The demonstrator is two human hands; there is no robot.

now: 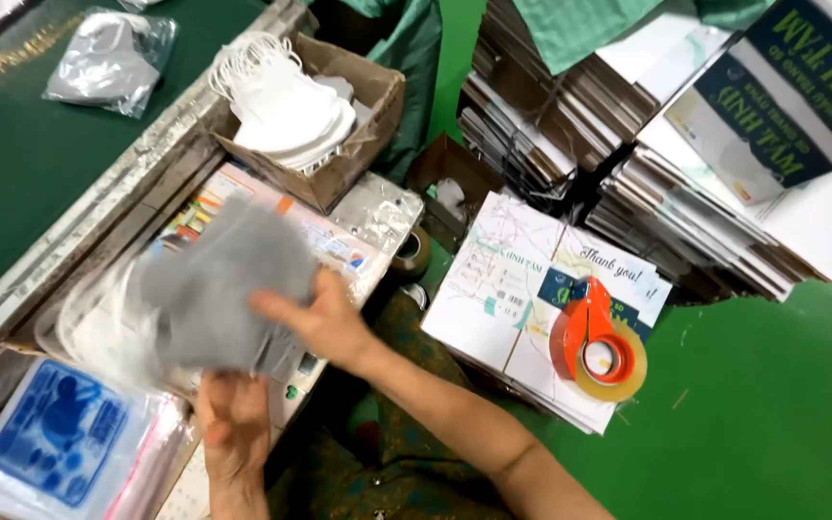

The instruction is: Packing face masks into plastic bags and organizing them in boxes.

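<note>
Bright, even light overhead; glare on plastic wrapping (377, 207), motion blur across the grey masks (223, 279)

Motion blurs the grey stack of fabric face masks (219, 289), which hides the left hand's (233, 429) fingertips, its wrist cropped below.

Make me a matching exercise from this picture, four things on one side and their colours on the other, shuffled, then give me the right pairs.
Things:
1. tape dispenser
2. stack of masks in the hands
3. masks in the cardboard box
4. printed packet at lower left

Colours:
A. white
B. blue
C. orange
D. grey

Pairs: 1-C, 2-D, 3-A, 4-B

The right hand and the left hand both grip the grey stack, which is blurred.
</note>
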